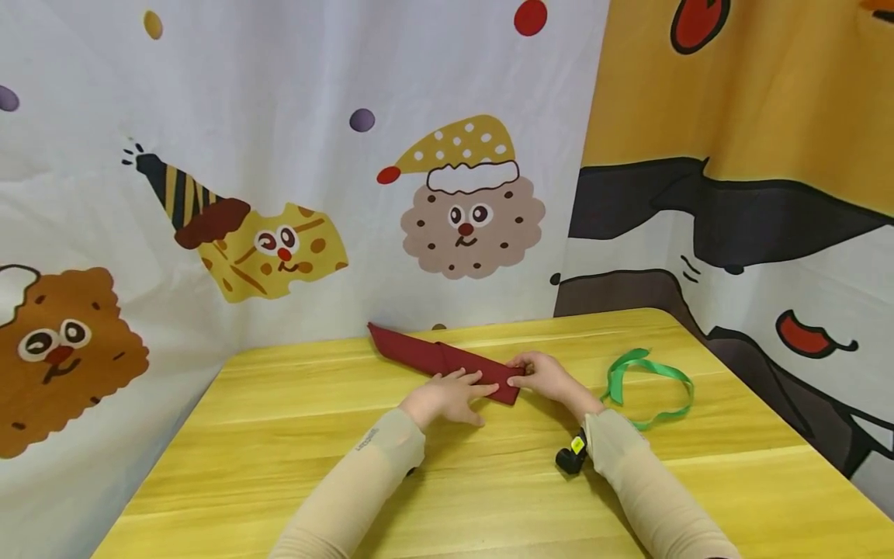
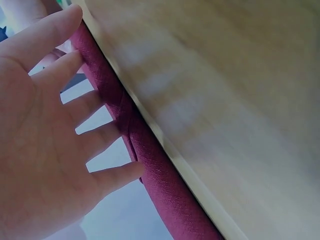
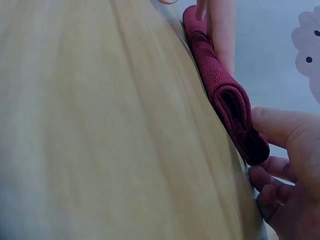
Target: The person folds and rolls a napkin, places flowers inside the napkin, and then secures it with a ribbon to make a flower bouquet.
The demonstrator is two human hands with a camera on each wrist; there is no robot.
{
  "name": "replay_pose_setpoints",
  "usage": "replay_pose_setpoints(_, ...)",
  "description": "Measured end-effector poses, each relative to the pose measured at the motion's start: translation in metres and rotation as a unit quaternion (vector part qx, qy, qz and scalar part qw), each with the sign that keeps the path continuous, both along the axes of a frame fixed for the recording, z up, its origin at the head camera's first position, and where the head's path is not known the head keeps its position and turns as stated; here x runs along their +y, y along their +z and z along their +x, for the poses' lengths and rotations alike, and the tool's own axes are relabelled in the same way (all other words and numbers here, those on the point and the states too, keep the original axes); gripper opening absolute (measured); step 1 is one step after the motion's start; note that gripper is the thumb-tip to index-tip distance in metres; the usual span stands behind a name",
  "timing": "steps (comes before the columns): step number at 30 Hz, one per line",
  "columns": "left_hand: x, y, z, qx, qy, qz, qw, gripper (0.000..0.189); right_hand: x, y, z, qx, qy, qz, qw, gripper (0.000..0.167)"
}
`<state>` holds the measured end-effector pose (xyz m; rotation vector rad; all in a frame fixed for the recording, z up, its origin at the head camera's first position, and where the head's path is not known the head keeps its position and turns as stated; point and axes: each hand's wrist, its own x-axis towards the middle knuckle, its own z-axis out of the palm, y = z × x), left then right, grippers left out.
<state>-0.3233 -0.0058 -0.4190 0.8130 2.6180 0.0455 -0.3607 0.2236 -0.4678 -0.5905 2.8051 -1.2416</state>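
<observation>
A dark red cloth (image 1: pixel 408 351), folded into a long flat strip, lies slantwise toward the back of the table. One end comes to a slanted point at the left; a fold line crosses its middle. My left hand (image 1: pixel 450 396) has its fingers spread straight, tips resting on the strip's near side. In the left wrist view the fingertips touch the red cloth (image 2: pixel 160 175) one beside another. At the strip's right end my right hand (image 1: pixel 548 378) pinches the edge between thumb and fingers. The right wrist view shows rolled layers at the cloth's end (image 3: pixel 232 110).
A loose green ribbon (image 1: pixel 673 373) lies curled on the wooden table (image 1: pixel 279 466), right of my right hand. A curtain with cartoon prints (image 1: pixel 293 93) hangs behind the table's back edge. A small black device (image 1: pixel 573 458) sits at my right wrist.
</observation>
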Motion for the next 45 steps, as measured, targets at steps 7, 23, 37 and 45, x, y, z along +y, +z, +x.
replay_pose_setpoints(7, -0.009, -0.001, 0.002, -0.005, -0.01, 0.005, 0.9999, 0.065, -0.006, 0.0, 0.003, 0.0, 0.011, 0.01, 0.9999, 0.014)
replay_pose_setpoints(23, -0.026, 0.01, 0.035, 0.024, -0.059, 0.0, 0.998, 0.061, -0.008, 0.015, 0.034, 0.043, 0.115, 0.084, 0.9889, 0.023)
replay_pose_setpoints(37, -0.04, 0.009, 0.056, 0.039, -0.106, 0.012, 0.9936, 0.054, -0.014, 0.02, 0.061, -0.008, 0.178, 0.077, 0.981, 0.032)
replay_pose_setpoints(45, -0.047, 0.017, 0.065, 0.037, -0.128, 0.03, 0.9906, 0.039, -0.021, 0.027, 0.077, -0.006, 0.202, 0.086, 0.9757, 0.029)
